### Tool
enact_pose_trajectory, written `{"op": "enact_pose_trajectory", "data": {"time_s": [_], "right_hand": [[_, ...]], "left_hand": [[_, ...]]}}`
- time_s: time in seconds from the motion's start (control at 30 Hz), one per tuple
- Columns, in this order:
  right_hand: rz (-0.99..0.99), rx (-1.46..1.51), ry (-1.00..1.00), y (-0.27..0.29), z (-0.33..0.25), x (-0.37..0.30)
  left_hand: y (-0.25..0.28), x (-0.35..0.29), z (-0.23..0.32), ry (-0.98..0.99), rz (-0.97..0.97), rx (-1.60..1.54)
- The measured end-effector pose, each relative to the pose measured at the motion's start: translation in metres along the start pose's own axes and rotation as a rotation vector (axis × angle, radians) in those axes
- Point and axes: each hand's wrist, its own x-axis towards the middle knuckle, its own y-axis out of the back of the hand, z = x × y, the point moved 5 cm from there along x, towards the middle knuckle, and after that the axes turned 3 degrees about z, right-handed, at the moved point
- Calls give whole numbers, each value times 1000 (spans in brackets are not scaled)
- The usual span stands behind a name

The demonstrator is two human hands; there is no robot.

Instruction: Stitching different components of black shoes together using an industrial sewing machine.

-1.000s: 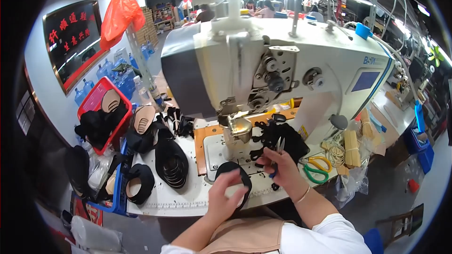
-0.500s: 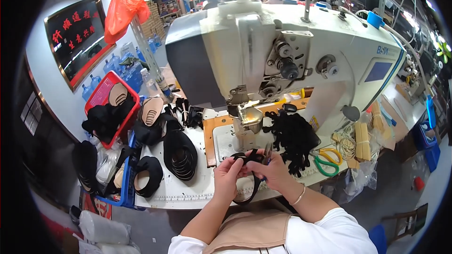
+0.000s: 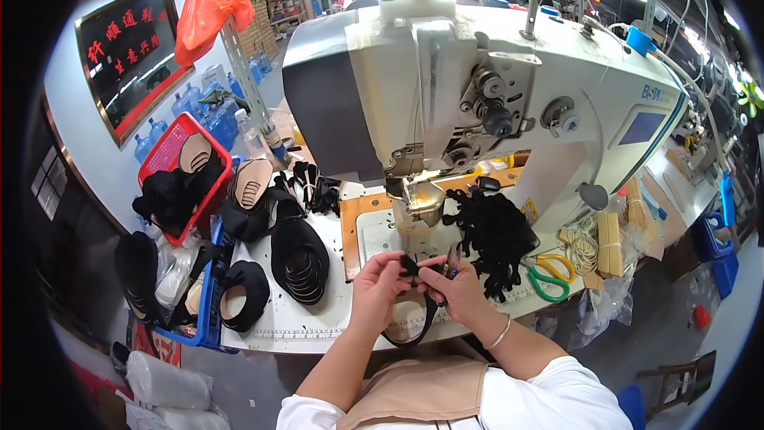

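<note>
My left hand (image 3: 374, 287) pinches a black fabric strap (image 3: 409, 265) in front of the sewing machine's post. Facing it, my right hand (image 3: 460, 291) has its fingers closed around small thread snips (image 3: 454, 261) with metal blades and a blue handle. The thumb and finger of that hand also touch the strap's near end. From below the hands a black loop of strap (image 3: 430, 323) hangs over the table's front edge. Part of the strap is hidden by my fingers.
A white post-bed sewing machine (image 3: 334, 87) rises just beyond my hands. Black strap pieces (image 3: 489, 231) lie heaped right of its post, beside green-and-yellow scissors (image 3: 555, 277). Black shoe uppers (image 3: 300, 259) lie at left, near a red basket (image 3: 187, 129) and a blue crate (image 3: 205, 314).
My hands have drawn slightly apart, the left one moving left. A short black piece now shows between the fingertips, where the strap was bunched before. The view has shifted slightly.
</note>
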Motion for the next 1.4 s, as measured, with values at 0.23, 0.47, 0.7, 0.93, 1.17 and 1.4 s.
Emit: {"op": "enact_pose_trajectory", "data": {"time_s": [0.23, 0.47, 0.7, 0.93, 1.17, 1.4], "right_hand": [[-19, -3, 6, -5, 4, -1], [14, -138, 49, -8, -2, 5], [-30, 285, -216, -3, 0, 8], [-62, 159, -100, -5, 6, 5], [17, 38, -116, 15, -3, 17], [1, -288, -62, 41, -11, 5]], "left_hand": [[10, 1, -12, 2, 3, -50], [-7, -6, -14, 298, -121, -531], [3, -4, -14, 138, -47, -561], [7, -8, -20, 80, -38, -543], [19, -5, 19, -418, 31, 1298], [6, -19, 23, -677, 99, 1212]]}}
